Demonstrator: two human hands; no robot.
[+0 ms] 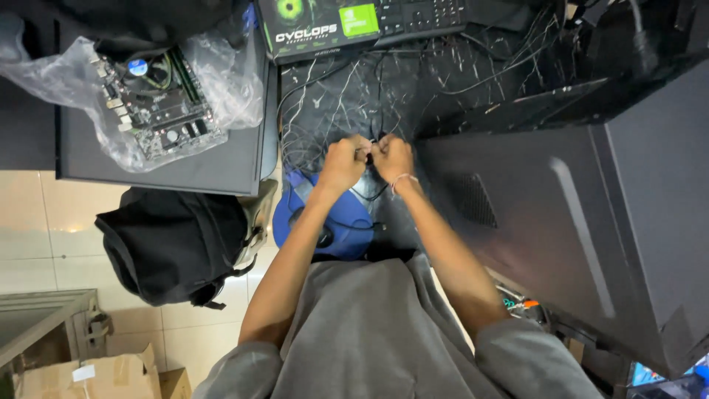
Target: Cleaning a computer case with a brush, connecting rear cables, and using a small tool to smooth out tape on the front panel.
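My left hand (344,160) and my right hand (392,158) are closed side by side over a dark, scratched desk mat (443,74). Both pinch the same thin black cable (369,151), which runs between my fists and trails down toward a blue stool seat (325,218) below my forearms. More thin wires lie tangled on the mat just past my knuckles. A pale band circles my right wrist. What the cable ends in is hidden by my fingers.
A black computer case (591,214) lies on its side at the right. A motherboard in a clear plastic bag (159,100) rests on another dark case at upper left. A green and black graphics card box (321,26) sits at the top. A black backpack (173,244) is on the tiled floor, with cardboard boxes (88,377) lower left.
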